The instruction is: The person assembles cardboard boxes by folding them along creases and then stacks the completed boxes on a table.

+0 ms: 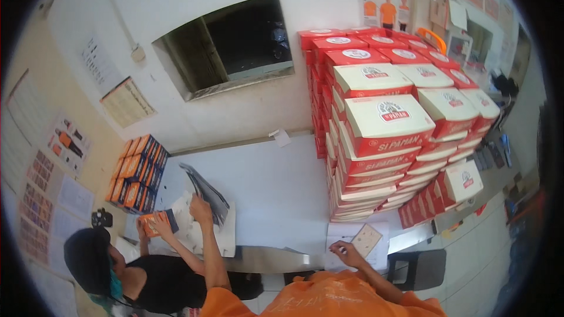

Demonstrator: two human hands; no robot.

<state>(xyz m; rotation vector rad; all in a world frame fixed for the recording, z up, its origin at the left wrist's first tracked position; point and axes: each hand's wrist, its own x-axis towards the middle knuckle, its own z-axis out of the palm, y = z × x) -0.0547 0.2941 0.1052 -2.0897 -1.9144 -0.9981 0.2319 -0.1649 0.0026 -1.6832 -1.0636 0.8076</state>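
My left hand (201, 209) reaches far out to the left. Its fingers are curled at the edge of a bundle of dark grey flat sheets (215, 199) that leans upward from the table. Crumpled white paper (189, 226) lies beneath and beside it. My right hand (348, 255) hovers over an open white book (338, 236) near the table's front edge, fingers bent together; whatever they hold is too small to make out. A tan card (366, 240) lies on the book, close to these fingers.
At my left a person in black (155, 287) holds an orange and dark blue box (157, 223). Similar boxes (136, 173) are stacked behind. Tall piles of red and white cartons (388, 117) fill the table's right side. A dark stool (424, 269) stands at lower right.
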